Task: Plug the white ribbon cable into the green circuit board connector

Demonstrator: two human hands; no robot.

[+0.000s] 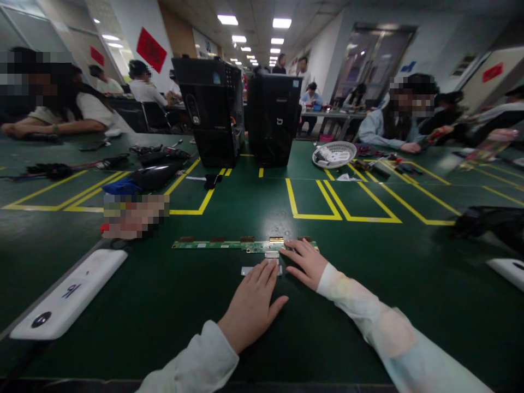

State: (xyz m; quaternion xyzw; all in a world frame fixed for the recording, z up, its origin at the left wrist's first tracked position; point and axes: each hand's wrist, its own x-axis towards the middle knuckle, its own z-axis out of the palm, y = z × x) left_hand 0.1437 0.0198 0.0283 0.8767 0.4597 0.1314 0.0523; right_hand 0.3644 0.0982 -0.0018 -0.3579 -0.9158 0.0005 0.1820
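Observation:
A long, narrow green circuit board [208, 245] lies flat across the green table in front of me. Over its right end rests my right hand [305, 262], fingers spread and touching the board. Just below the middle of the board, my left hand [256, 300] lies palm down with its fingers stretched out and the thumb apart. Its fingertips are on a small pale flat piece [246, 271], partly hidden beneath them. A silvery connector [272, 254] on the board's lower edge sits right above those fingertips.
A white power strip-like box [69, 295] lies at the left. Two black computer towers [215, 114] stand at the back. A white basket [334, 154] holds small parts. Dark cables [151, 155] and yellow tape lines mark the table. Several people sit around.

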